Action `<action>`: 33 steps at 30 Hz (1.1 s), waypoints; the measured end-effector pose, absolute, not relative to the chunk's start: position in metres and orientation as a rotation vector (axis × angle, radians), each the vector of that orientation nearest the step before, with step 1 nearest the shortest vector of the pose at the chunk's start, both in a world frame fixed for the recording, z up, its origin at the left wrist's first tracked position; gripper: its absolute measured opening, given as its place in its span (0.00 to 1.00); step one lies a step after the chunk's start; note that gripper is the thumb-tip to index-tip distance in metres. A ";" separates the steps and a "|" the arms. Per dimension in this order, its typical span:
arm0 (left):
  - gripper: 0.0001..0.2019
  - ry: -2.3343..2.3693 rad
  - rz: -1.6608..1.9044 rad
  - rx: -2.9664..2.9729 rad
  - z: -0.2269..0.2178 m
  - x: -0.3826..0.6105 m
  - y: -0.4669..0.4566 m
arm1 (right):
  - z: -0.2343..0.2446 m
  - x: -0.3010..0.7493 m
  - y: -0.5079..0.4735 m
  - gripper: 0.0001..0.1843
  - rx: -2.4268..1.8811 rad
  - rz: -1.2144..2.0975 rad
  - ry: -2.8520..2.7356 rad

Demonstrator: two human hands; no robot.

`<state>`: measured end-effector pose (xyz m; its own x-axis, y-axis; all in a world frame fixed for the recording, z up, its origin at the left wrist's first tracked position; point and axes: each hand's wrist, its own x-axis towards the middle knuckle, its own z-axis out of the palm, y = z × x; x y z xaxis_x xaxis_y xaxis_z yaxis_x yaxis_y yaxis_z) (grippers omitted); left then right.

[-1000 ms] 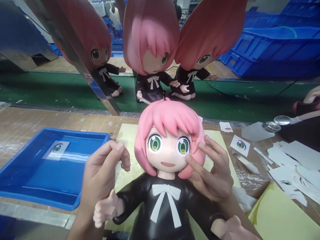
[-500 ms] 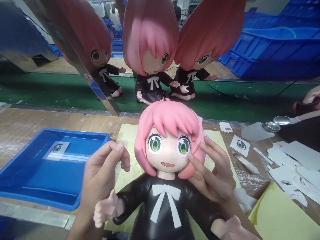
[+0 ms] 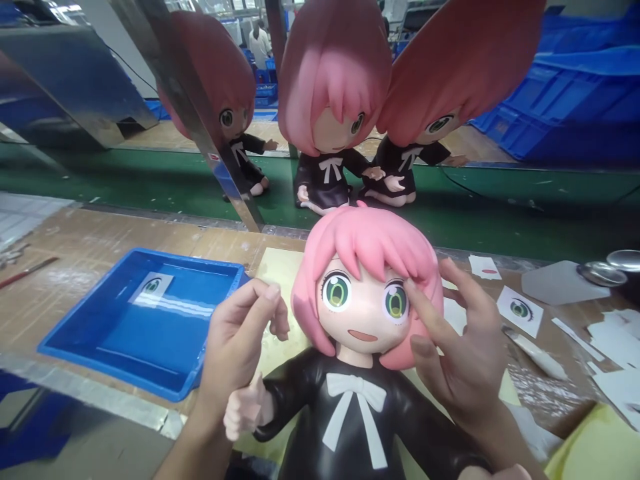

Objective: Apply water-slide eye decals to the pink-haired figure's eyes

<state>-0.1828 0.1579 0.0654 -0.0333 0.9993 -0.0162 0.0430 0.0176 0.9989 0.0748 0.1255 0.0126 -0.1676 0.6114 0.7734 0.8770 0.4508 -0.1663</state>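
A large doll (image 3: 367, 313) with pink hair, green eyes and a black dress with a white bow faces me on a yellow mat (image 3: 280, 267). My right hand (image 3: 463, 353) rests against the side of its head, index fingertip pressed beside the doll's eye on my right, the other fingers spread. My left hand (image 3: 240, 340) hovers left of the head, fingers loosely curled with thumb and forefinger close together, holding nothing I can make out.
A blue tray (image 3: 140, 320) of water with an eye sticker floating in it stands at left. Three finished dolls (image 3: 333, 113) sit on the green belt (image 3: 125, 180) behind. Eye-sticker sheets (image 3: 520, 310), paper scraps and a metal dish (image 3: 597, 273) lie at right.
My view has shifted left and slightly up. My right index finger has moved up from the doll's cheek to the outer edge of its eye. The left hand keeps its pose.
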 end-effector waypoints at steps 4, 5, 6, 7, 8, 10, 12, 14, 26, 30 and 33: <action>0.19 1.216 1.192 1.223 0.063 -0.184 0.157 | 0.011 0.075 0.125 0.27 -1.266 -0.377 -1.888; 0.19 1.211 1.192 1.220 0.063 -0.184 0.157 | 0.010 0.076 0.125 0.27 -1.264 -0.372 -1.889; 0.19 1.209 1.192 1.216 0.062 -0.184 0.158 | 0.010 0.076 0.125 0.28 -1.254 -0.372 -1.889; 0.19 1.207 1.195 1.218 0.062 -0.184 0.158 | 0.010 0.076 0.124 0.28 -1.236 -0.376 -1.889; 0.19 1.207 1.197 1.220 0.062 -0.184 0.158 | 0.010 0.076 0.124 0.27 -1.210 -0.383 -1.889; 0.19 1.210 1.196 1.223 0.062 -0.184 0.158 | 0.010 0.077 0.122 0.27 -1.139 -0.405 -1.892; 0.19 1.216 1.198 1.212 0.062 -0.184 0.158 | 0.009 0.079 0.119 0.29 -1.069 -0.414 -1.911; 0.18 1.215 1.203 1.200 0.062 -0.184 0.157 | 0.007 0.081 0.116 0.31 -1.015 -0.416 -1.921; 0.18 1.215 1.198 1.210 0.062 -0.185 0.158 | 0.002 0.083 0.117 0.31 -0.937 -0.451 -1.896; 0.18 1.229 1.190 1.198 0.065 -0.183 0.156 | 0.002 0.085 0.117 0.29 -0.932 -0.475 -1.873; 0.18 1.263 1.199 1.161 0.066 -0.181 0.155 | 0.002 0.084 0.116 0.30 -0.934 -0.466 -1.876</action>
